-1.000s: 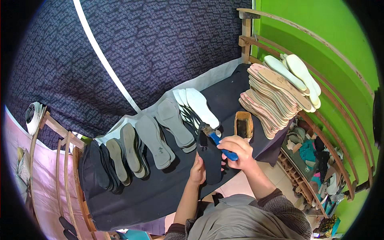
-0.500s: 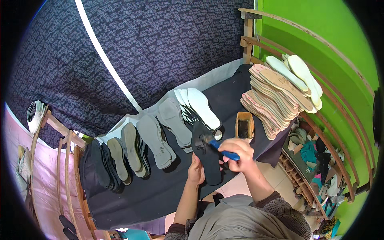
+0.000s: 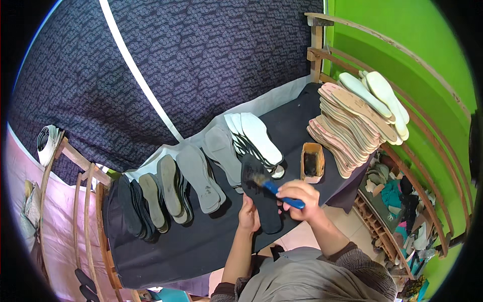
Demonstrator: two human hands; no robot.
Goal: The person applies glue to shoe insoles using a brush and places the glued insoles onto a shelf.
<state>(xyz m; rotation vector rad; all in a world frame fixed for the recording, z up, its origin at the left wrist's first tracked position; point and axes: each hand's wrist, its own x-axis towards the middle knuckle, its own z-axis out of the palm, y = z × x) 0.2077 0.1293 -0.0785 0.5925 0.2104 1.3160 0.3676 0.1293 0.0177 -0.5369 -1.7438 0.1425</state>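
Observation:
A black shoe sole [image 3: 265, 214] is held up over the table's near edge by my left hand [image 3: 248, 215], which is closed around its left side. My right hand [image 3: 301, 197] grips a blue-handled paintbrush [image 3: 289, 201], its bristles on the upper part of the sole. Dark wet-looking marks show where the bristles touch. Beyond the brush, to the right, stands a small open tan container [image 3: 312, 162] with dark stuff inside.
Rows of grey soles [image 3: 199, 180], black soles [image 3: 132, 206] and white soles [image 3: 259, 138] lie across the dark-covered table [image 3: 166, 251]. Tall stacks of tan insoles [image 3: 347, 118] stand at the right, with pale insoles [image 3: 385, 95] on top. Wooden rails [image 3: 427, 123] edge the right side above scraps.
The brush and my right hand have shifted slightly downward relative to the sole. The whole view has moved a little; my left hand still holds the sole.

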